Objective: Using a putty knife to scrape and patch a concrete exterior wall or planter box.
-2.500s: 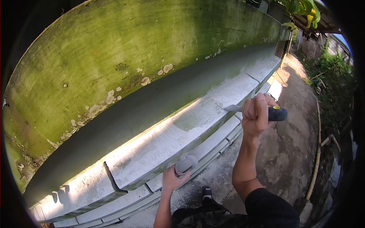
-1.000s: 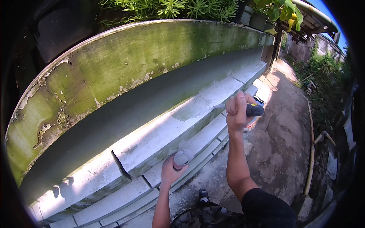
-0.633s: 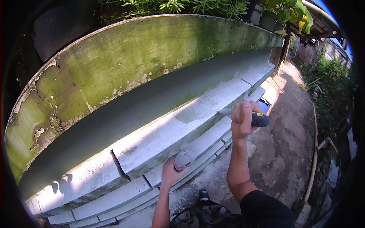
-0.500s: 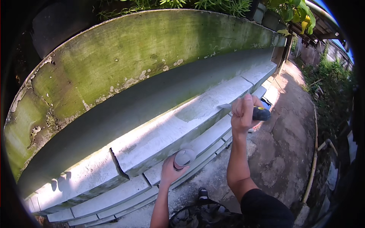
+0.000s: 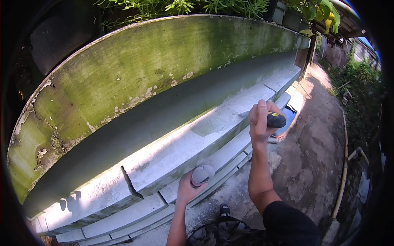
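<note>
My right hand (image 5: 258, 125) is closed round the dark handle (image 5: 277, 120) of a scraper, a yellow spot on its end. The scraper's pale blade (image 5: 243, 114) points left from my fist, over the top of a whitish ledge (image 5: 160, 156); whether it touches, I cannot tell. A darker grey patch (image 5: 207, 126) lies on the ledge left of the blade. Lower down, my left hand (image 5: 188, 189) grips a small round cup (image 5: 202, 174) from its left side, beside the ledge's front edge. Something greyish shows inside the cup.
Behind the ledge curves a mossy green wall (image 5: 164, 57) with flaking spots, plants (image 5: 180, 6) above it. Lower block courses (image 5: 123, 217) step down towards me. A blue container (image 5: 287, 123) stands past my right hand, beside a dirt path (image 5: 305, 164) edged by a pole (image 5: 342, 176).
The view has shifted slightly. My right hand has moved a little farther away along the ledge, its handle turned more towards me. The left hand still holds the cup by the edge.
</note>
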Demonstrator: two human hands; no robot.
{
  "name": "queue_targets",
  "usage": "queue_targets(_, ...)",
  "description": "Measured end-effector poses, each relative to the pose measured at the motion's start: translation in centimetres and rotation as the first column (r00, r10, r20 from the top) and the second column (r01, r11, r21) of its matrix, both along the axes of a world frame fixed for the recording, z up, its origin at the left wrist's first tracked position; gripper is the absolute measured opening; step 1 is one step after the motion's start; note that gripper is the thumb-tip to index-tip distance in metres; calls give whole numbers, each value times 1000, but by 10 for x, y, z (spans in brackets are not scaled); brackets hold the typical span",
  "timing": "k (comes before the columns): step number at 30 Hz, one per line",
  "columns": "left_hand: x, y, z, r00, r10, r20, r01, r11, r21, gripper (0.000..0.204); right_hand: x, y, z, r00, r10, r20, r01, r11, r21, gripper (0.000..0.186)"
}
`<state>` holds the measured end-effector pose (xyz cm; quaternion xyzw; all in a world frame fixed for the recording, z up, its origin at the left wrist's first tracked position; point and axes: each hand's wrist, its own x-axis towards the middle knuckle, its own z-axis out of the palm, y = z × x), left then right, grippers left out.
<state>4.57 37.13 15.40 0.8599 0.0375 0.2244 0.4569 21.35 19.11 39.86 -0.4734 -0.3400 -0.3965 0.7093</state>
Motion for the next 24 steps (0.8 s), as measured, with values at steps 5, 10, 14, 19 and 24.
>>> queue_targets(5, 2, 4, -1, 1000, -2, 0, 2, 1000, 7, 68, -12, -1, -8, 996, 94, -1, -93, 990, 106, 42)
queue_targets(10, -1, 6, -6, 1000, -5, -4, 4, 1000, -30, 68, -19, -2, 0, 980, 196, -16, -191, 967, 171, 42)
queue_targets(14, 2, -1, -8, 1000, -16, -18, 16, 999, -28, 68, 18, 1, -19, 992, -105, 76, 106, 994, -7, 43)
queue_targets(19, 2, 3, -8, 1000, -3, -11, 3, 1000, -16, 68, -17, -11, 2, 991, 130, 9, -130, 981, 144, 40)
queue_targets(24, 5, -3, 0, 1000, -17, -10, 17, 1000, -14, 68, 23, -2, -16, 998, -64, -9, 64, 998, -19, 40)
